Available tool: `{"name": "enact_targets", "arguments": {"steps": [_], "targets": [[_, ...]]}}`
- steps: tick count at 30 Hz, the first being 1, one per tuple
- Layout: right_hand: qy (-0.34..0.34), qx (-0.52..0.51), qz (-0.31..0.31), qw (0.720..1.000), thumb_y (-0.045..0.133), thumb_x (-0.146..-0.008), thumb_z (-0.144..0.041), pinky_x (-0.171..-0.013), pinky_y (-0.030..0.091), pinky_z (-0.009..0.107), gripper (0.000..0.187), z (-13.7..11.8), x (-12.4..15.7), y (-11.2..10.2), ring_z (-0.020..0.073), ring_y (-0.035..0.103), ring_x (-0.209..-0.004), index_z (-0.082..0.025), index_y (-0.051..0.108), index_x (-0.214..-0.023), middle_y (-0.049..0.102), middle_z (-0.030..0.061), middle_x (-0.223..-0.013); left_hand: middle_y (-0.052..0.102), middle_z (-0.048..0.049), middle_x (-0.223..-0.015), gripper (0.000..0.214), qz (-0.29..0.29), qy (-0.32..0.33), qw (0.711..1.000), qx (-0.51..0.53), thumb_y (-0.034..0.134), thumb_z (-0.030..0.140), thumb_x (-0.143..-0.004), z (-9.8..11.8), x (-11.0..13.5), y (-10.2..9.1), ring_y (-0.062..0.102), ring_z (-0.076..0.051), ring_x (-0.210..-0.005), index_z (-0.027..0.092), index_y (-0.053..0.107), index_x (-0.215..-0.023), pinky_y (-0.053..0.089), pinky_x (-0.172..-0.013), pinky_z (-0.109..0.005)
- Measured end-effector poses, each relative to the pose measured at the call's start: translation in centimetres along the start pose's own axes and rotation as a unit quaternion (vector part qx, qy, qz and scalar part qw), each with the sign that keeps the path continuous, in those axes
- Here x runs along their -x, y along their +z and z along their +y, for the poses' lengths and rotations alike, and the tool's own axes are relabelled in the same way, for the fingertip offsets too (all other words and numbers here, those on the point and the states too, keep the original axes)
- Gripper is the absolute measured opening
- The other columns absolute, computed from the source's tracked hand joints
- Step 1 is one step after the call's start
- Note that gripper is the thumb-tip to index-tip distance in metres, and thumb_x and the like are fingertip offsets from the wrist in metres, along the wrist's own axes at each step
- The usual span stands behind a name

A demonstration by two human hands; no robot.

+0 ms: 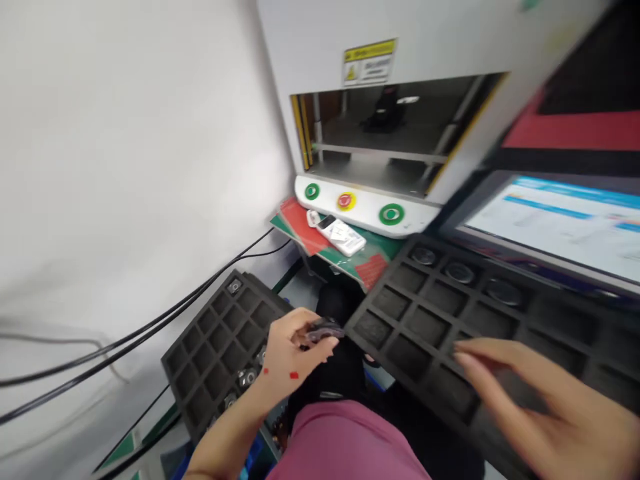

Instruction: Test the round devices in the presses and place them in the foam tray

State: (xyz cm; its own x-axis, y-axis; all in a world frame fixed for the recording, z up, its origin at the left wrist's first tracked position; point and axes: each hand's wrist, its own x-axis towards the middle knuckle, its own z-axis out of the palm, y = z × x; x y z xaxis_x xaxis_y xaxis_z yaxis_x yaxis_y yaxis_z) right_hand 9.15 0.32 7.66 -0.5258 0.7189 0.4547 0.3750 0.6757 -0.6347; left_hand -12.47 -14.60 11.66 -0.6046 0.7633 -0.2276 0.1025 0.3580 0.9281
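Observation:
My left hand [297,350], with two red marks near the wrist, is closed around a small dark glossy part [324,330] with a rounded edge; its exact kind is blurred. It is between the two black trays, above the lap. My right hand [540,400] is over the right black compartment tray [400,327], thumb and forefinger stretched out and slightly apart, with nothing visible between them. Round clear discs [459,272] lie in the far row of that tray. The left black tray [203,363] holds several small metallic parts [247,378], partly behind my left forearm.
Ahead stands a white machine [425,40] with an open bay and a button panel [367,207]. A white handheld device [343,235] lies on the green bench edge below. A screen [560,220] is at the right; black cables [200,290] cross at the left.

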Motion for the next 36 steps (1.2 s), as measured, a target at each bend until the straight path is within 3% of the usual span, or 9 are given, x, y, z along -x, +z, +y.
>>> {"name": "enact_targets", "arguments": {"steps": [3,5,10,14,20,24,28,36], "targets": [[-0.051,-0.04,0.029,0.997,0.054,-0.094,-0.036,-0.064,0.059,0.026,0.018,-3.7,-0.2,-0.2,0.0178,0.071,-0.068,-0.021,0.064,-0.092,0.072,0.005,-0.081,0.06,-0.001,-0.071,0.013,-0.111,0.072,0.99,0.053,0.072,0.028,-0.074,1.8,-0.8,3.2,0.056,-0.009,-0.049,0.015,0.071,-0.075,0.047,-0.044,-0.018],[-0.039,-0.086,0.047,0.994,0.059,-0.092,-0.03,-0.064,0.059,0.026,0.012,-5.1,-0.4,-0.4,0.0181,0.07,-0.071,-0.019,0.063,-0.094,0.071,0.0061,-0.083,0.06,-0.0014,-0.071,0.01,-0.151,0.123,0.98,0.045,0.07,0.025,-0.077,2.5,-1.1,4.8,0.055,-0.008,-0.052,0.015,0.073,-0.079,0.045,-0.046,-0.017],[0.009,-0.188,0.1,0.977,0.065,-0.086,-0.015,-0.058,0.056,0.024,0.006,-5.3,-0.1,-1.2,0.0161,0.065,-0.067,-0.018,0.061,-0.084,0.065,0.0046,-0.076,0.061,-0.0034,-0.075,0.012,-0.19,0.194,0.962,0.017,0.064,0.023,-0.085,3.3,-0.9,7.1,0.056,-0.01,-0.059,0.017,0.074,-0.086,0.046,-0.049,-0.017],[-0.016,-0.206,0.125,0.97,0.062,-0.081,-0.001,-0.056,0.052,0.025,0.016,-5.0,0.4,-1.9,0.0147,0.061,-0.066,-0.017,0.061,-0.084,0.061,0.0037,-0.075,0.066,-0.0055,-0.082,0.017,-0.212,0.22,0.952,0.016,0.057,0.024,-0.089,3.8,-0.4,7.9,0.06,-0.01,-0.059,0.016,0.072,-0.095,0.049,-0.05,-0.017],[-0.09,-0.123,0.122,0.981,0.057,-0.08,0.003,-0.056,0.053,0.026,0.022,-5.4,0.6,-2.7,0.0142,0.06,-0.068,-0.013,0.063,-0.093,0.062,0.0068,-0.08,0.073,0.0006,-0.077,0.017,-0.172,0.263,0.949,0.024,0.059,0.012,-0.086,4.1,-0.1,8.6,0.068,-0.009,-0.064,0.02,0.068,-0.097,0.056,-0.065,-0.014],[-0.062,-0.159,0.133,0.976,0.055,-0.08,-0.004,-0.057,0.056,0.029,0.023,-5.7,0.5,-3.2,0.0168,0.062,-0.07,-0.015,0.06,-0.099,0.062,0.0076,-0.083,0.076,0.0027,-0.086,0.024,-0.139,0.298,0.944,0.014,0.06,0.01,-0.086,4.1,0.1,8.7,0.072,-0.009,-0.07,0.024,0.067,-0.104,0.056,-0.07,-0.011],[-0.029,-0.134,0.179,0.974,0.056,-0.082,-0.007,-0.055,0.055,0.029,0.019,-5.8,0.3,-3.6,0.017,0.061,-0.07,-0.017,0.058,-0.098,0.061,0.0074,-0.083,0.077,0.0027,-0.095,0.03,-0.109,0.338,0.932,-0.073,0.059,0.008,-0.085,4.5,0.1,8.7,0.073,-0.009,-0.075,0.026,0.067,-0.108,0.057,-0.073,-0.011],[-0.07,-0.003,0.163,0.984,0.055,-0.087,-0.006,-0.053,0.055,0.024,0.015,-5.9,0.6,-4.0,0.0136,0.063,-0.064,-0.019,0.064,-0.089,0.066,0.0052,-0.078,0.075,0.0001,-0.107,0.047,-0.097,0.421,0.896,-0.103,0.056,0.001,-0.079,3.7,0.0,8.7,0.072,-0.014,-0.095,0.026,0.063,-0.118,0.056,-0.088,-0.018]]}}
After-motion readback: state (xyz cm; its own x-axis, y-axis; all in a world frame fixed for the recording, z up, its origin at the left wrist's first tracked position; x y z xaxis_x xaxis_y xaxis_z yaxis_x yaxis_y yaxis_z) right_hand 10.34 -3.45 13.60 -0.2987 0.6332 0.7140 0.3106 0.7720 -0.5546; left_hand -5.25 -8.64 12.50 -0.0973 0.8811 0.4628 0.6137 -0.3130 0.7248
